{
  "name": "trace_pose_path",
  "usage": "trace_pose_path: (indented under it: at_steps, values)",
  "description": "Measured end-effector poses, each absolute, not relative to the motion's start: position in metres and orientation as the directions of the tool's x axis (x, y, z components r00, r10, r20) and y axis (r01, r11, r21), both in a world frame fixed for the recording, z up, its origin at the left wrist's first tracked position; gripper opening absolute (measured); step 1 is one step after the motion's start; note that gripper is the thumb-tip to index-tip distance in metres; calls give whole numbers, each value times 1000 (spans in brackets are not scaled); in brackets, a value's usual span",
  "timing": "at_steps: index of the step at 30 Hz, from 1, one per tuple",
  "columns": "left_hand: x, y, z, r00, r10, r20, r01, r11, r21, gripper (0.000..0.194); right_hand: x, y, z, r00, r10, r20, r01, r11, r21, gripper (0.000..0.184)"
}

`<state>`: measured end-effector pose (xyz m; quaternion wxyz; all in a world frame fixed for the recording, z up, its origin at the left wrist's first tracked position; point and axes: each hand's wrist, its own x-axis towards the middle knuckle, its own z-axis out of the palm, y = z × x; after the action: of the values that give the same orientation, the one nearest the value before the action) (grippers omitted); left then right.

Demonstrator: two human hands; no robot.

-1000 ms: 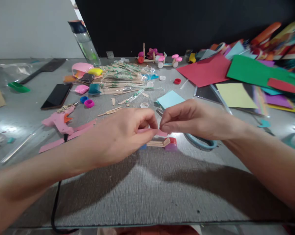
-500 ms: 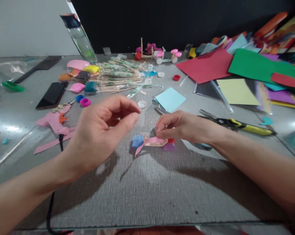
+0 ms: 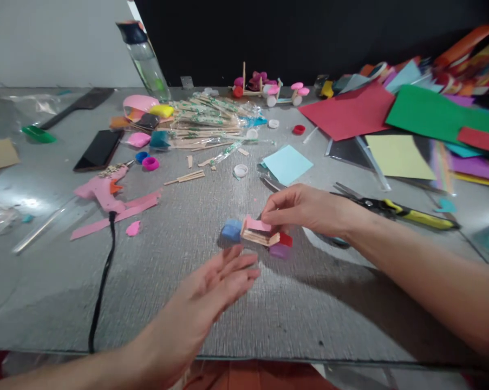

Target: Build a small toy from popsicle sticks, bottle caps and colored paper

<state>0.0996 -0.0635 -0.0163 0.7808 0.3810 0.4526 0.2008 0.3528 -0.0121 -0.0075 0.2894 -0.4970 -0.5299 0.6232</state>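
Note:
A small craft car made of wooden sticks stands on the grey table. Blue bottle caps form its left end, and a red cap and a purple cap its right end. Across the sticks runs a pink strip, whose right part my right hand pinches between thumb and fingers. My fingers partly hide that end. Nearer the table's front edge, my left hand is open with its fingers stretched out beside the car, holding nothing.
A pink glue gun with a black cord lies left, by pink strips. Yellow-handled pliers and partly hidden scissors lie right. Behind are light blue paper, wrapped sticks and a water bottle.
My left hand has let go of the pink strip, opened, and dropped toward the front edge. The strip's left end, hanging down half a second ago, no longer hangs. My right hand stays at the car.

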Motion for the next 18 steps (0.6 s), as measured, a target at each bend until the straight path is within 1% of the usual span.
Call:
trace_pose_path:
  at_steps: [3,6,9,12,14,15,16,17,18]
  values:
    - [115,-59,-13,544,697,-468,-94,605,791,48,348,-18,-9,-336,875,-349,146,-318,-937,13]
    - [121,-53,-14,570,720,-396,-120,550,826,39,346,-27,-11,-272,904,-331,151,-299,-942,13]
    - [119,-49,-15,566,731,-381,-42,487,872,36,346,-32,-12,-169,943,-285,200,-251,-947,13]
    - [111,-40,-15,518,752,-407,154,387,909,36,345,-33,-11,-149,941,-305,215,-270,-939,10]
    - [103,-28,-16,484,808,-335,285,216,934,35,344,-32,-11,-188,928,-322,205,-284,-937,8]
    - [100,-20,-16,461,857,-230,314,84,946,35,343,-32,-11,-207,923,-325,203,-285,-937,9]
    - [97,-11,-16,444,891,-93,328,-65,942,38,343,-31,-11,-219,920,-324,199,-283,-938,10]
    - [95,-3,-15,440,897,31,351,-204,914,42,343,-31,-11,-224,920,-321,193,-281,-940,12]
    - [93,5,-14,458,883,105,369,-297,881,45,343,-31,-11,-221,923,-314,181,-278,-943,13]
